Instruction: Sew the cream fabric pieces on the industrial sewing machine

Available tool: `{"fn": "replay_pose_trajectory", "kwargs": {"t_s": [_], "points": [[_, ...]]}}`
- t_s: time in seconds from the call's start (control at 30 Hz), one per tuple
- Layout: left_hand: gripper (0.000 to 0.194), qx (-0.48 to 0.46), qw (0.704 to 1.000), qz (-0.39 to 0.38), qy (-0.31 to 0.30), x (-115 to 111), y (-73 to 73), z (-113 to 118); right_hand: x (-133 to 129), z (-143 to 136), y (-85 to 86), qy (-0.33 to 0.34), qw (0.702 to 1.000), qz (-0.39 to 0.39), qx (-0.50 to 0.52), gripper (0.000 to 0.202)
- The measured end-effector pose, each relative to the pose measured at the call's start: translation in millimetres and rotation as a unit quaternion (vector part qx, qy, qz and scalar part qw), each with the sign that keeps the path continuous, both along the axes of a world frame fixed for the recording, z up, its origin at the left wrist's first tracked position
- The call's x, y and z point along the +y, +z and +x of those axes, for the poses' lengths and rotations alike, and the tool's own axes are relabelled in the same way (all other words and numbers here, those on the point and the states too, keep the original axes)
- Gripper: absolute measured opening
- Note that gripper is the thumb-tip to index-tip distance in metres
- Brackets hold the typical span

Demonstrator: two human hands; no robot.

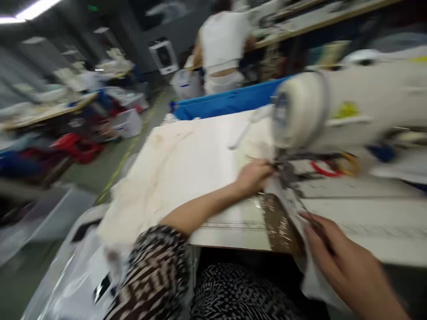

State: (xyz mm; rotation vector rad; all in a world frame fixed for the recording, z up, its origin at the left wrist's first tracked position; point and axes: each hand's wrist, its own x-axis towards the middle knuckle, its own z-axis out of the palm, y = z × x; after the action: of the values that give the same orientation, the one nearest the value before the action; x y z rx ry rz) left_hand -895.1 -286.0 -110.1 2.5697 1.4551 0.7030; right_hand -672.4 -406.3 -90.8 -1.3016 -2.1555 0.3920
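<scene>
A white sewing machine [376,98] stands at the right, with its round head end above the work. Close by the dark presser foot [286,171] is my left hand [255,178], its fingers closed in a pinch at the white cloth [258,140]; blur hides exactly what lies between them. A narrow white strip of cloth [315,271] hangs from the foot over the front table edge. My right hand [343,262] is beside that strip, closed around a slim dark metal tool [322,233], perhaps tweezers or snips.
Cream cloth pieces [140,191] lie along the table's left side. A brown plate [280,222] is set in the front edge. Behind the table hangs a blue cloth [230,100], and beyond it is a person in white [223,44]. Clear plastic [76,280] lies at lower left.
</scene>
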Motion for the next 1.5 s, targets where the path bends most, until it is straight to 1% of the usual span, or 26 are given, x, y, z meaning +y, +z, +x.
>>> {"fn": "replay_pose_trajectory", "kwargs": {"t_s": [0.03, 0.07, 0.13, 0.23, 0.37, 0.53, 0.67, 0.9, 1.1, 1.33, 1.5], "points": [[0.011, -0.039, 0.999, 0.003, -0.004, 2, -2.6, -3, -2, 0, 0.7, -0.008, 1.0, -0.021, 0.008, 0.033], [0.012, -0.071, 0.997, 0.009, -0.016, 7, -4.9, -7, 0, -1, 1.1, -0.035, 0.998, -0.045, 0.01, 0.033], [0.011, -0.113, 0.992, 0.011, -0.046, 16, -7.4, -15, 9, -5, 0.8, -0.074, 0.994, -0.076, 0.005, 0.035], [0.01, -0.132, 0.989, -0.001, -0.06, 20, -3.7, -20, 23, -13, -1.7, -0.096, 0.993, -0.073, -0.017, 0.034], [0.013, -0.136, 0.99, -0.015, -0.041, 12, 6.0, -17, 29, -23, -4.2, -0.09, 0.994, -0.041, -0.052, 0.034], [0.016, -0.13, 0.991, -0.026, -0.021, 10, 10.1, -13, 36, -28, -2.1, -0.077, 0.992, -0.061, -0.082, 0.037], [0.015, -0.126, 0.991, -0.029, -0.018, 11, 10.8, -12, 38, -28, -0.8, -0.074, 0.991, -0.065, -0.085, 0.038], [0.011, -0.144, 0.989, -0.017, -0.034, 12, 9.7, -13, 37, -29, -5.5, -0.089, 0.992, -0.054, -0.078, 0.035], [0.013, -0.13, 0.991, -0.027, -0.021, 11, 11.3, -12, 38, -30, -3.1, -0.082, 0.991, -0.062, -0.08, 0.032], [0.014, -0.125, 0.992, -0.025, -0.023, 11, 10.0, -12, 40, -31, 0.1, -0.082, 0.99, -0.074, -0.089, 0.033], [0.013, -0.121, 0.992, -0.015, -0.027, 11, 8.5, -12, 40, -32, -0.8, -0.084, 0.99, -0.071, -0.093, 0.034]]}}
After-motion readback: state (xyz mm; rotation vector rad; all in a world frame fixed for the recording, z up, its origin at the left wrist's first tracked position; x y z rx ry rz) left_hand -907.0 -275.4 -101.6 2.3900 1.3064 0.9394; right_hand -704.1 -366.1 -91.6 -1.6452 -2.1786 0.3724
